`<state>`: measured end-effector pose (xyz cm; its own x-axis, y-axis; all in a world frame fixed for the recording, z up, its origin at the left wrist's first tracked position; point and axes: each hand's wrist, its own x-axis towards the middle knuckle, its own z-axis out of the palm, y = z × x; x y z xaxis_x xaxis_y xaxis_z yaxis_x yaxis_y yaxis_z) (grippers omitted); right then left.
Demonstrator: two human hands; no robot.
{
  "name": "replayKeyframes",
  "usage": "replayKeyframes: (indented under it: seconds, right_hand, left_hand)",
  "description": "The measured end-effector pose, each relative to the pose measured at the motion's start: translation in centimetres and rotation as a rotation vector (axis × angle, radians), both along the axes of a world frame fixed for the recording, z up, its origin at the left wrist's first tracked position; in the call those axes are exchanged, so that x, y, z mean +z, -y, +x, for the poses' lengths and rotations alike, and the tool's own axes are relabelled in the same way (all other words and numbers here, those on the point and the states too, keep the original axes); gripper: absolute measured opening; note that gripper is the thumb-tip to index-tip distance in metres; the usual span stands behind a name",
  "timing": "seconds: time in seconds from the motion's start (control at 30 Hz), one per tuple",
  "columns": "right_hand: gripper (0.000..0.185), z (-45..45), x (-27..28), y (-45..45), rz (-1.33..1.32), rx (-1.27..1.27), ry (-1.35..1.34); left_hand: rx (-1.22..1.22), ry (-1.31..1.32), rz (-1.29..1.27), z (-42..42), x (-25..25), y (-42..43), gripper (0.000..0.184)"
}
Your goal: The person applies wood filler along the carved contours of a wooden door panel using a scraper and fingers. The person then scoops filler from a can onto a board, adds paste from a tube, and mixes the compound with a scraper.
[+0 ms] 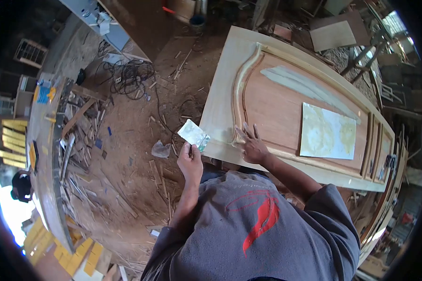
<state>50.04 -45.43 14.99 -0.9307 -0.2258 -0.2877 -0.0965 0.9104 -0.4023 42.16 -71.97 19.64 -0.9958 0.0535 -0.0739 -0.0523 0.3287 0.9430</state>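
My left hand [191, 164] pinches a small pale rectangular card [191, 132] by its lower edge, off to the left of the door. One corner of the card carries a greenish patch I cannot make out. My right hand [254, 149] has its fingers spread over the lower left corner of the carved moulding [237, 100], seemingly touching it. The wooden door [276, 117] lies flat in front of me, with a whitish smear [309, 89] across its panel. On that panel rests a white board [328, 131] with yellowish stains.
Wood scraps [82, 124] and a tangle of black cable [131, 77] litter the dirt floor. A crumpled plastic bag [161, 149] lies left of my left hand. A long workbench [47, 154] stands at far left, and a brown cabinet panel [138, 23] at the top.
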Motion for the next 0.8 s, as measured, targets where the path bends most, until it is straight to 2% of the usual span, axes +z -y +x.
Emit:
replayKeyframes:
  seconds: [0.13,0.23,0.33,0.43,0.53,0.63,0.73,0.8]
  right_hand:
    - [0.061,0.5,0.0,-0.7,-0.092,-0.045,-0.085]
    - [0.06,0.8,-0.4,-1.0,-0.07,-0.042,-0.207]
    - [0.065,0.8,-0.5,-0.8,0.02,0.018,-0.22]
    - [0.071,0.9,-1.0,-0.1,0.148,0.133,-0.242]
    - [0.07,1.8,-1.4,1.1,0.4,0.241,-0.268]
    - [0.065,2.3,-1.9,1.4,0.594,0.346,-0.368]
    - [0.058,1.7,-1.5,1.8,0.677,0.405,-0.323]
    - [0.056,0.8,-1.1,1.4,0.477,0.334,-0.328]
  left_hand:
    - [0.078,0.008,0.084,1.7,-0.7,0.3,0.026]
    - [0.113,0.035,0.078,3.1,0.2,0.2,0.027]
    - [0.147,0.021,0.087,4.3,0.0,0.1,0.027]
    - [0.163,0.04,0.085,5.4,0.1,0.4,0.028]
    - [0.187,0.0,0.064,6.2,-0.2,0.7,0.027]
    - [0.213,-0.012,0.087,6.9,0.0,0.6,0.026]
    - [0.224,0.006,0.089,7.4,1.3,0.4,0.025]
    - [0.24,0.006,0.118,7.6,1.3,0.4,0.025]
